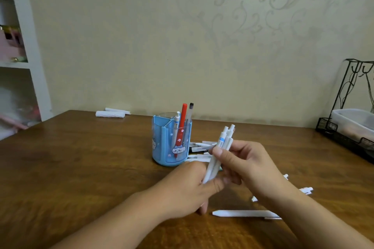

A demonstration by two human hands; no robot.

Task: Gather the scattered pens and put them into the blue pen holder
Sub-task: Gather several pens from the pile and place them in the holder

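The blue pen holder (171, 143) stands mid-table with a white, a red and a grey pen upright in it. Just to its right, both hands hold a small bundle of white pens (219, 153), tilted with the clicker ends up. My right hand (245, 164) grips the bundle's middle, while my left hand (190, 186) holds its lower ends. Loose white pens lie on the wooden table (81, 168): one (242, 213) near my right wrist, others (305, 189) partly hidden behind my right forearm, and several (200, 147) behind the holder.
A black wire rack (348, 127) holding a clear plastic box stands at the table's right edge. Two white rolled items (110, 114) lie at the table's far edge by the wall. A white shelf unit (24, 46) is at the left.
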